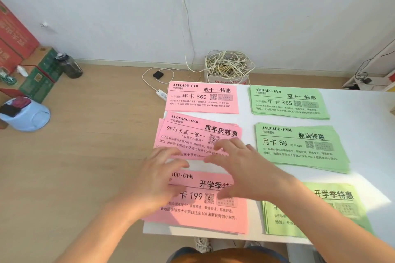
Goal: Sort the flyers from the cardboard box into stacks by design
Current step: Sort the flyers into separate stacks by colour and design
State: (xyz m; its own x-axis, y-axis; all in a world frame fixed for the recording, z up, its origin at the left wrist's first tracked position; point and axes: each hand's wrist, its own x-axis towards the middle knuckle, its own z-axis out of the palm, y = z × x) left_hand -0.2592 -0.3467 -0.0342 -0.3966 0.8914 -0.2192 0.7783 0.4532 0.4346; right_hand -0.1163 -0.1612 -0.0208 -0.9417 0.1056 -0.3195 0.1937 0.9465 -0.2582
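Nearest lay a flat rectangular near pink stack of thin paper flyers, with a near green stack beside it on the smooth white worktop. Just beyond, the left hand and right hand gripped nothing. Their spread, relaxed fingers rested on the near edge of a loosely fanned middle pink pile. Farther back sat a middle green stack, then a far pink stack and a far green stack.

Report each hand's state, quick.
Left hand: open, fingers resting on the middle pink stack.
Right hand: open, fingers on the same stack.
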